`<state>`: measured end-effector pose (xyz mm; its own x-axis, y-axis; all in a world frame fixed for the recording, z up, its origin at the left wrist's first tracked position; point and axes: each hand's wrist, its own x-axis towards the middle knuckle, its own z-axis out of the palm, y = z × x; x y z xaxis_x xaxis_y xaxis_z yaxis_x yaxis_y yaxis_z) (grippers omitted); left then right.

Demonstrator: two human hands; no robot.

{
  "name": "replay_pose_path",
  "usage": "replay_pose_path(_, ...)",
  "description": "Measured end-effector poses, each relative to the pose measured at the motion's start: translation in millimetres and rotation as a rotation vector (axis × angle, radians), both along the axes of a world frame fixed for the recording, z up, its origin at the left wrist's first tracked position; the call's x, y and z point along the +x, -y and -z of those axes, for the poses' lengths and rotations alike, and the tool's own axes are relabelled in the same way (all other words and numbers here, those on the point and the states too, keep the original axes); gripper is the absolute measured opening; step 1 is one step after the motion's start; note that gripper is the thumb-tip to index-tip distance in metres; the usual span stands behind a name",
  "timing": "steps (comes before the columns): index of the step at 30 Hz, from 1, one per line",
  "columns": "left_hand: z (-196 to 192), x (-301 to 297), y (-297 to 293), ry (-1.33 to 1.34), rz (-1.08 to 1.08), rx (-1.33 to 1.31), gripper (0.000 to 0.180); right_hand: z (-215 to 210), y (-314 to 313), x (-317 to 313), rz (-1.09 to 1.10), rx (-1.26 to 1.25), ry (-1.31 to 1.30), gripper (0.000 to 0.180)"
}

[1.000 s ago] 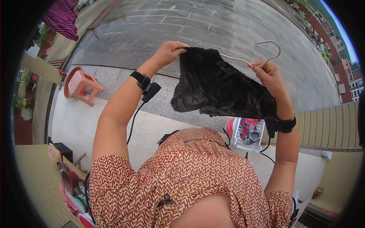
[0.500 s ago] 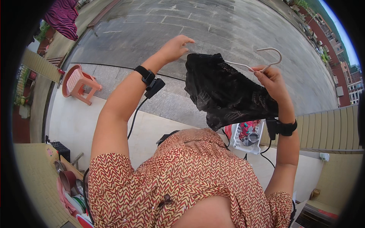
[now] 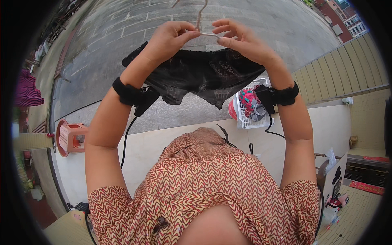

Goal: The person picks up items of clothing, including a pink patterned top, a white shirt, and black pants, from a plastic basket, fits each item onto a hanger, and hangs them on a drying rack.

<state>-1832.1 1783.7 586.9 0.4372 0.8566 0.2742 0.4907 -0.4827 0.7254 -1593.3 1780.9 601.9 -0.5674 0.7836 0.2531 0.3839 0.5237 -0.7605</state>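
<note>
Both hands are raised together now at about 12 o'clock, where a second ago they stood well apart at either end of the garment. The left hand (image 3: 169, 41) has come in from 10 o'clock and its fingers (image 3: 188, 34) pinch narrowly on the thin wire hanger (image 3: 199, 18) just below the hook. The right hand (image 3: 241, 41) meets it from 1 o'clock, its fingers (image 3: 222, 30) closed lightly on the same wire. The black lace garment (image 3: 200, 79), earlier bunched and held out at 1 o'clock, now hangs spread along the hanger bar, directly beneath both hands. It seems settled on the hanger, which both hands lift by its neck. At 3 o'clock, lower down, a white laundry basket (image 3: 245, 118) with coloured clothes sits on the pale ledge (image 3: 163, 143); a pink plastic stool (image 3: 67, 136) stands at 9 o'clock.
</note>
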Motion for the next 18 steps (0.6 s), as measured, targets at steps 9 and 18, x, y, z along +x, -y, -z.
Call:
replay_pose_path(9,1,-38,4,0.175,-0.009,0.009,0.021,75,20,82,0.356,-0.294,0.094,0.018)
replay_pose_path(18,31,-49,16,-0.116,0.078,-0.12,0.018,126,55,75,0.504,0.049,0.4,0.016)
